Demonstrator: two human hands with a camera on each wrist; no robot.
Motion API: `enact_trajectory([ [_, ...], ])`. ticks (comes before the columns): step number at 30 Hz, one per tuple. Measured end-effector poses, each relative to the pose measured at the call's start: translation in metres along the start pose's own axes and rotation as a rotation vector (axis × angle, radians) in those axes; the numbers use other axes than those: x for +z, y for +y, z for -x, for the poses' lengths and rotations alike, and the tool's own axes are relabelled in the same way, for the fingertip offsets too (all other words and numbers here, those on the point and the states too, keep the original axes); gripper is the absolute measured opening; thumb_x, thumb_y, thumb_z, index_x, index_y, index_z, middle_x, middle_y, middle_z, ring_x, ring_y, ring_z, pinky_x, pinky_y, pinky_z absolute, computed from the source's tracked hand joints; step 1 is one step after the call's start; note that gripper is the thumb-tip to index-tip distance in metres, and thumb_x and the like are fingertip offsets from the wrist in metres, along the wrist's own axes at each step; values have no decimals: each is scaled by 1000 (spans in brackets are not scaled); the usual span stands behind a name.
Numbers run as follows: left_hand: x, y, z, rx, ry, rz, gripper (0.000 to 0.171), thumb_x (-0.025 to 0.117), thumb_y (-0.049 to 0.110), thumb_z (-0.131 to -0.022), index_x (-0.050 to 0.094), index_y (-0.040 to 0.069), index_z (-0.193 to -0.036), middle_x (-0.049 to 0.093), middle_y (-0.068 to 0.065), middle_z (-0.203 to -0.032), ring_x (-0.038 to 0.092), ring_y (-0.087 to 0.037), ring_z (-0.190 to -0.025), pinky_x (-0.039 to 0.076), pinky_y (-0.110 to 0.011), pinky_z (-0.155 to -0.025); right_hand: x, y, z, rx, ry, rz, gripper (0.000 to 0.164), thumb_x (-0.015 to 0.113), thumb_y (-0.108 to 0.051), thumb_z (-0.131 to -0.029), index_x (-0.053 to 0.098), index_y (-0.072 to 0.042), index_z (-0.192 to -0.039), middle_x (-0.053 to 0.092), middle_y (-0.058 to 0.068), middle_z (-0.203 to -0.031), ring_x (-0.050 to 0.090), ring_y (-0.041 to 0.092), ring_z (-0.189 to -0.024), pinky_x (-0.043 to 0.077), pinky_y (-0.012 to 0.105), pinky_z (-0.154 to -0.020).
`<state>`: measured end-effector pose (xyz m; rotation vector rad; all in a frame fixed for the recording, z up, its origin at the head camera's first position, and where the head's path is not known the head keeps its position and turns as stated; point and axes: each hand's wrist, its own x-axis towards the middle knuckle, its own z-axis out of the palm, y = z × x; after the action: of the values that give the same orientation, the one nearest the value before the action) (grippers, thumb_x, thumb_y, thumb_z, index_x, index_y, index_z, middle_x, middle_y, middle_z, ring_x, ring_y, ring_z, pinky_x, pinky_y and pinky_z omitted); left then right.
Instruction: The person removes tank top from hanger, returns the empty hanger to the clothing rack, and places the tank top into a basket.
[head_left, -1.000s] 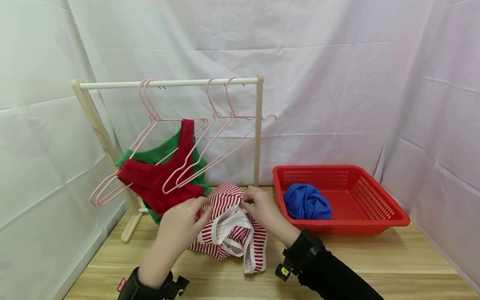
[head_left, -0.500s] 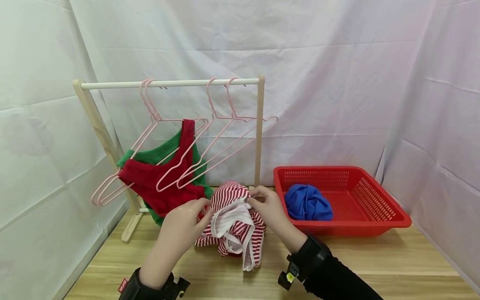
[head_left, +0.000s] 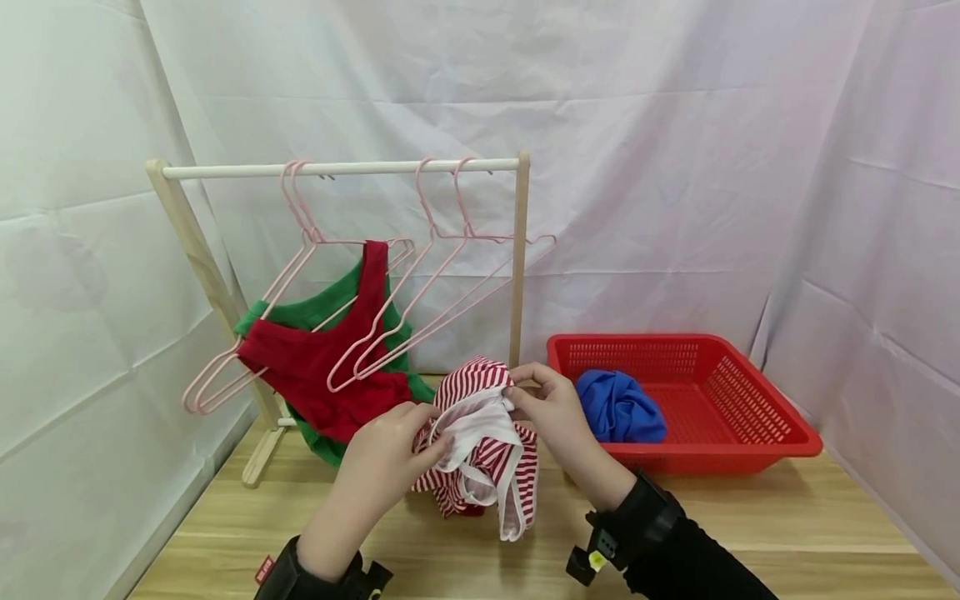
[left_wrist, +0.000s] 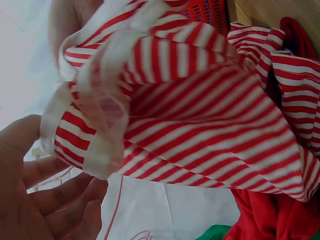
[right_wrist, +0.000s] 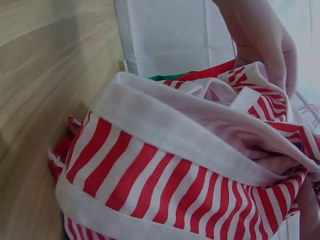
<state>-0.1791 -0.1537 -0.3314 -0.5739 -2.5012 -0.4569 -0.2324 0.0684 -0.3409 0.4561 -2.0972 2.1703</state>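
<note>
A red-and-white striped top [head_left: 474,380] with white trim is bunched up just above the table, between both hands. My left hand [head_left: 387,450] pinches its left edge; in the left wrist view the thumb and forefinger are at the white trim [left_wrist: 102,102] while the other fingers are loosely bent. On the far right side of the opening, my right hand [head_left: 555,412] pinches the trim between thumb and fingers. The right wrist view shows the striped cloth [right_wrist: 165,185] hanging with its neck gaping, partly covering the right hand's fingers. Lower folds dangle near the table.
A wooden rack with a white rail [head_left: 360,169] stands behind. Pink hangers [head_left: 431,292] hang on it; two carry a red tank top [head_left: 330,375] and a green one [head_left: 318,312]. At right, a red basket [head_left: 712,450] holds a crumpled blue cloth [head_left: 618,407].
Both hands have moved a little to the right, with the striped top lifted and carried along. The front bare hangers have swung slightly.
</note>
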Motion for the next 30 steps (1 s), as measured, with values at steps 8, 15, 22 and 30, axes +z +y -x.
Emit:
enact_trajectory([
  [8,-3,7,-4,-57,56,57,26,67,34,-79,63,18,-99,61,5,-86,54,-7,-69,46,-27,-60,-10,-22,5,-104,2,-2,15,63,-11,-84,59,-3,-96,61,13,-95,61,27,-83,52,39,-67],
  [15,-6,15,-12,-28,141,112,24,65,31,-82,63,16,-100,58,7,-81,52,-8,-66,45,-25,-57,-22,-40,5,-176,30,-6,18,61,-9,-85,57,1,-99,57,13,-102,61,24,-79,52,36,-67],
  [22,-6,25,-21,11,149,161,27,57,38,-86,61,20,-106,59,9,-86,52,-3,-71,45,-22,-59,-39,-66,5,-226,84,-6,17,61,-10,-85,57,0,-98,57,13,-103,60,21,-79,52,33,-67],
  [30,-7,34,-29,66,142,159,24,53,37,-88,61,18,-101,57,9,-80,46,-1,-62,42,-21,-55,-59,-89,2,-292,129,-97,11,61,-3,-83,58,-3,-94,56,12,-99,61,17,-81,51,28,-67],
])
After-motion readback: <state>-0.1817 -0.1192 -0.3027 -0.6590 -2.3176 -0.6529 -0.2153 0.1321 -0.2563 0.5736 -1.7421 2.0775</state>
